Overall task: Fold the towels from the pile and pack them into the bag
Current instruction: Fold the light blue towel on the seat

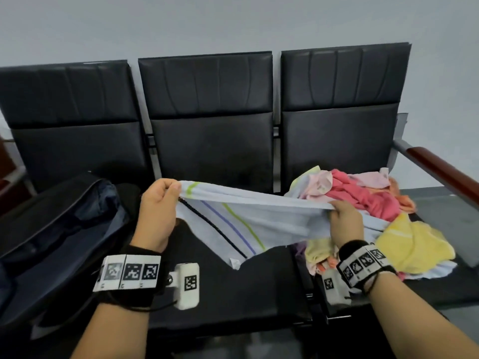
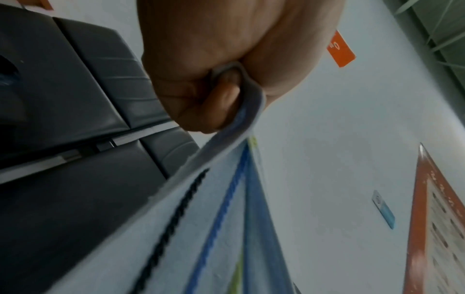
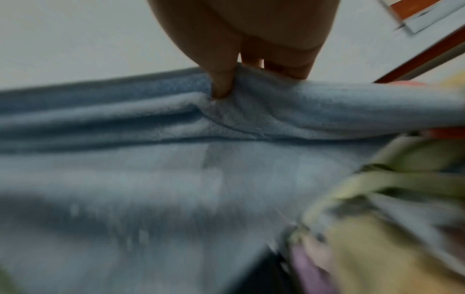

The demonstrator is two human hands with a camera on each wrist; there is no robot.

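Note:
A pale blue towel [image 1: 259, 216] with black, blue and green stripes hangs stretched above the middle seat. My left hand [image 1: 158, 203] grips its striped corner in a fist, and the hem [image 2: 241, 111] shows pinched between thumb and fingers. My right hand [image 1: 344, 221] pinches the towel's upper edge [image 3: 251, 95] further right, beside the pile. The pile of towels [image 1: 363, 203], pink, yellow, orange and lilac, lies crumpled on the right seat. A dark blue bag [image 1: 64, 229] lies unzipped and gaping on the left seat.
A row of black padded seats [image 1: 207, 151] runs along a pale wall. A wooden armrest [image 1: 440, 172] bounds the right seat. The front of the middle seat [image 1: 233, 294] is bare black padding below the hanging towel.

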